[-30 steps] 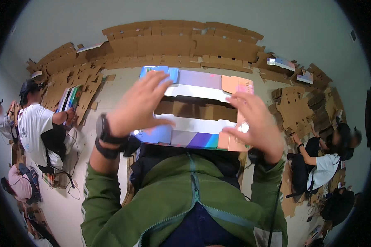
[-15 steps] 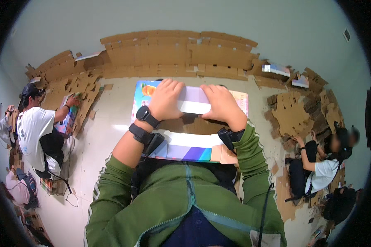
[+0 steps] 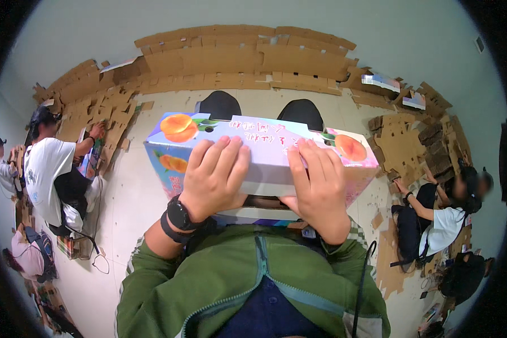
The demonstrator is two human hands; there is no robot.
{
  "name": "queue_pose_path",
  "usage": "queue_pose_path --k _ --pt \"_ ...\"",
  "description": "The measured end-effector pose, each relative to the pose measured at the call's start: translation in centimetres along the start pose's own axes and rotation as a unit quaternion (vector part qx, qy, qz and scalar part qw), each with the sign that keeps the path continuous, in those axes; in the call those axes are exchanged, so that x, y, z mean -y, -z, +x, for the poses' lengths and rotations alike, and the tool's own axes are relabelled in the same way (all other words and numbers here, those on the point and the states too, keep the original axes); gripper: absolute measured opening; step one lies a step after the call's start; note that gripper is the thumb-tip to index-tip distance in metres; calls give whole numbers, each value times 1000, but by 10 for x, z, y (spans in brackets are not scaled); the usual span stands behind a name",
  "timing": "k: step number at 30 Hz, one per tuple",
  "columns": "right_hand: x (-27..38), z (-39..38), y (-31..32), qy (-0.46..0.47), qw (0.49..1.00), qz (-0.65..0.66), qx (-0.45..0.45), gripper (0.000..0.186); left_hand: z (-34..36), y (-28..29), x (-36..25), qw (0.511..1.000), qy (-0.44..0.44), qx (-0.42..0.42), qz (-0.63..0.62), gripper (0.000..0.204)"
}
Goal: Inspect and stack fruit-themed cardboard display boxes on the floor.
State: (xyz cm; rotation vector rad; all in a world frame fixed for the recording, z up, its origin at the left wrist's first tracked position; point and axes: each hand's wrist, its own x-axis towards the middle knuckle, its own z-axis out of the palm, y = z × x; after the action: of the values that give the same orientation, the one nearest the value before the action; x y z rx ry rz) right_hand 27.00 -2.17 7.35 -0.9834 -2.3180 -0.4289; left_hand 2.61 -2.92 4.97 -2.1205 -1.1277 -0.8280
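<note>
A printed cardboard box in pale lilac, blue and pink, with peach pictures at both ends, lies across my lap, its long printed side toward the camera. My left hand grips that side left of centre, fingers bent over the panel and thumb at its lower edge. On the right half my right hand holds it likewise. A dark gap shows between my thumbs, above a lower white strip. Much of the box's underside is hidden.
My dark-clad knees show beyond the box. Flattened cardboard lines the far wall, with more piles at the right. Co-workers sit on both sides, one in white at left, another at right. Cables trail on the floor.
The box's far side has turned up toward me, showing its printed outer face and peaches. Both my hands have come lower and nearer my body, and my knees now show behind the box.
</note>
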Motion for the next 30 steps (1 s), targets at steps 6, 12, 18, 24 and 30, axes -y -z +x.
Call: queue_pose_path --k 6,12,18,24,30 --pt "13 -7 5 -3 999 -28 -28 80 -6 5 -2 999 -12 -34 10 49" --pt "13 -4 1 -10 999 4 -32 105 -3 5 1 1000 -1 -24 -1 50" --pt "13 -1 3 -17 1000 11 -23 113 5 7 1 1000 13 -18 -16 54" --pt "2 2 3 -18 1000 4 -23 109 15 40 -3 994 56 89 -10 80" --pt "-6 -2 1 -22 999 21 -31 107 17 37 11 988 95 92 -80 111"
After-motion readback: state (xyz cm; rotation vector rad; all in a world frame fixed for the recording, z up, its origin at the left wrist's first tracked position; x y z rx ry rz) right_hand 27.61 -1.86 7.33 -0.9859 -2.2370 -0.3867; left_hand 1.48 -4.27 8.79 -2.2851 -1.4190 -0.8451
